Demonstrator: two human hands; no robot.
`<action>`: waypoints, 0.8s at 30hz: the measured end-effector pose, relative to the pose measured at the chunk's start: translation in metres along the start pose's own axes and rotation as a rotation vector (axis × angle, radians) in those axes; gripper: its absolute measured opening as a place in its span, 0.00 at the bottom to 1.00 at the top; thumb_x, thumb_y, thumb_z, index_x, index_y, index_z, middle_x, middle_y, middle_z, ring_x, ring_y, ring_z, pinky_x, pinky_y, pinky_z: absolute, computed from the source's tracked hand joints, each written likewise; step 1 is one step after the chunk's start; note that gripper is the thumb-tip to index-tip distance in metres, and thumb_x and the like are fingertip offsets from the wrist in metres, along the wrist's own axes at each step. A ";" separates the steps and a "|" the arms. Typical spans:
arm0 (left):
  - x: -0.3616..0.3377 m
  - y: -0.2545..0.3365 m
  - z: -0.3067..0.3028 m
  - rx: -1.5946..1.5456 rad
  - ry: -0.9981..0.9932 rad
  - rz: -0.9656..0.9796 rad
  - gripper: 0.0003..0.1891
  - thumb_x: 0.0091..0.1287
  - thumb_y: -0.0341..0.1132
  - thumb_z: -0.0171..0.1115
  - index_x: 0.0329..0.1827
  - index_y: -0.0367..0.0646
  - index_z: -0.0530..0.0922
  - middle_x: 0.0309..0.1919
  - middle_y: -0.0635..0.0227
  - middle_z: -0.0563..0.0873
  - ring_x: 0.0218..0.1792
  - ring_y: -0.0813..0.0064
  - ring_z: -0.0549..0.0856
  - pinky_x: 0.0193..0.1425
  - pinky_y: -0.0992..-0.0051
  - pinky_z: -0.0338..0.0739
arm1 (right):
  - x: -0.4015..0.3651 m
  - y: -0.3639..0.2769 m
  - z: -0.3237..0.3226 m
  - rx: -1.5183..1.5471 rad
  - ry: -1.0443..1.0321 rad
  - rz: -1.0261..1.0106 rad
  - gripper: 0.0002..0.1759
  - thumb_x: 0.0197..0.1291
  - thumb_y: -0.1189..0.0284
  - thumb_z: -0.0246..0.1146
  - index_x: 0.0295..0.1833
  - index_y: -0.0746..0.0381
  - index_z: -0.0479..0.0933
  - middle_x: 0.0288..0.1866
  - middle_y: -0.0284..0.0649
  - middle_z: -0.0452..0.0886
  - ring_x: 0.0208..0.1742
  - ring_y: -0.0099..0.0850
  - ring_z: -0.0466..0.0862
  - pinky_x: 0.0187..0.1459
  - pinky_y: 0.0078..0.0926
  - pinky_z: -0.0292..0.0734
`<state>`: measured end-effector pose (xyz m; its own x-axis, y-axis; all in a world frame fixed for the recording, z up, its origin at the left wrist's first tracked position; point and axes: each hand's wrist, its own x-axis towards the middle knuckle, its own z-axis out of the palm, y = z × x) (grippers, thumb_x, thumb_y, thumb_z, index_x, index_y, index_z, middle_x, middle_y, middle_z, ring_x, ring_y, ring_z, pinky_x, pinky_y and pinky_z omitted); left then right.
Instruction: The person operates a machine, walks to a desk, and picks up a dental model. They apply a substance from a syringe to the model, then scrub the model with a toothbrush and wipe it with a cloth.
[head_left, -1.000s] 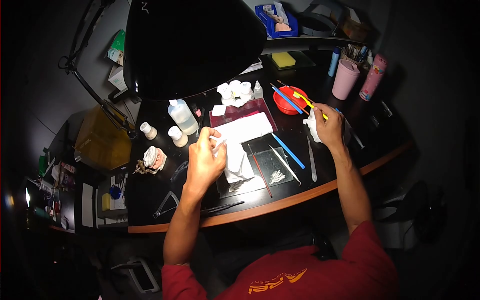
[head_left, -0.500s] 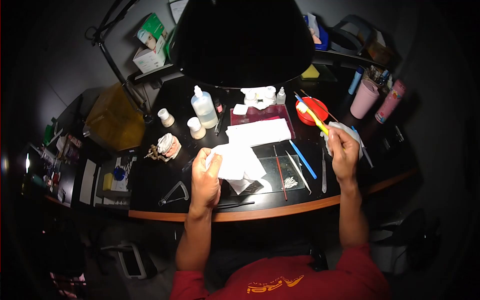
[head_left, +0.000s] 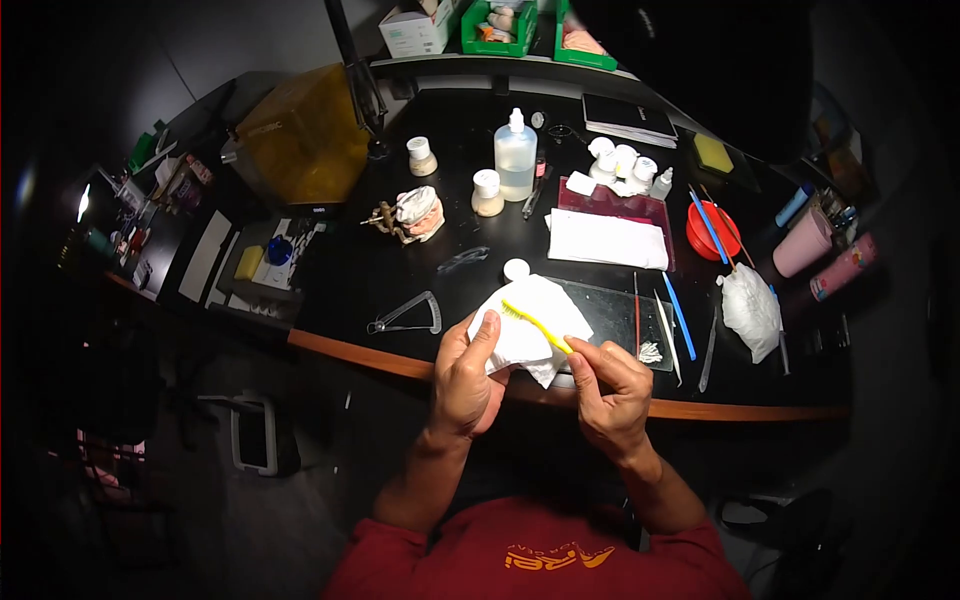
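My left hand grips a white cloth or tissue at its left side, thumb on top, near the desk's front edge. In my right hand a yellow toothbrush is pinched by its handle end. Its bristled head lies over the white tissue, close to my left thumb. Whether the bristles touch the tissue is hard to tell. Just behind the tissue is a small round white cap. To the right, a glass plate is partly covered by the tissue and my right hand.
A dental model, two small jars, a clear bottle and a folded white towel stand or lie farther back. On the right are a red bowl, a crumpled white cloth, slim tools and a pink tumbler. A dark lamp overhangs.
The view has shifted. My right hand has brought the toothbrush from beside the red bowl to the tissue, and both hands are now close together. The small white cap has come into sight.
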<state>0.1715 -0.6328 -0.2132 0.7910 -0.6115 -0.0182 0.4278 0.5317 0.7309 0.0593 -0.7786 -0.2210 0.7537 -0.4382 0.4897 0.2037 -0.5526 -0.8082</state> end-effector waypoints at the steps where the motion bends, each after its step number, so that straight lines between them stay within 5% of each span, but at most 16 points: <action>1: -0.003 0.001 -0.002 -0.020 0.009 -0.006 0.21 0.85 0.39 0.50 0.67 0.28 0.75 0.56 0.53 0.87 0.56 0.66 0.89 0.64 0.66 0.84 | 0.000 -0.001 0.002 -0.029 0.001 -0.032 0.11 0.68 0.81 0.69 0.55 0.68 0.88 0.25 0.34 0.75 0.24 0.19 0.71 0.26 0.23 0.64; 11: -0.010 0.001 -0.011 -0.112 0.053 0.010 0.22 0.85 0.40 0.51 0.68 0.27 0.74 0.58 0.52 0.87 0.58 0.64 0.88 0.66 0.64 0.83 | 0.001 -0.002 0.014 -0.175 0.067 -0.241 0.13 0.64 0.84 0.70 0.53 0.68 0.88 0.22 0.34 0.72 0.23 0.23 0.71 0.26 0.26 0.65; 14: -0.012 0.002 -0.015 -0.103 0.066 0.043 0.22 0.85 0.39 0.51 0.68 0.26 0.74 0.58 0.52 0.87 0.59 0.64 0.88 0.66 0.64 0.82 | 0.003 -0.012 0.010 -0.045 0.021 -0.061 0.10 0.67 0.82 0.69 0.53 0.68 0.88 0.24 0.36 0.74 0.25 0.23 0.72 0.26 0.26 0.65; 20: -0.024 0.015 -0.042 -0.024 0.145 0.144 0.20 0.84 0.37 0.52 0.65 0.27 0.77 0.55 0.54 0.88 0.55 0.66 0.90 0.60 0.66 0.85 | -0.008 0.005 0.011 0.288 0.010 0.228 0.13 0.78 0.72 0.63 0.54 0.70 0.87 0.39 0.37 0.88 0.39 0.19 0.81 0.44 0.18 0.75; 24: -0.032 0.038 -0.084 0.225 0.320 0.327 0.15 0.82 0.32 0.56 0.60 0.28 0.81 0.50 0.57 0.90 0.47 0.73 0.90 0.54 0.73 0.85 | -0.014 0.005 0.020 0.397 -0.062 0.313 0.13 0.78 0.71 0.63 0.55 0.70 0.86 0.33 0.30 0.83 0.33 0.14 0.74 0.35 0.15 0.67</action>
<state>0.1994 -0.5440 -0.2420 0.9772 -0.2051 0.0539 0.0583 0.5043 0.8616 0.0629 -0.7609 -0.2383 0.8501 -0.4898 0.1936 0.1751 -0.0840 -0.9810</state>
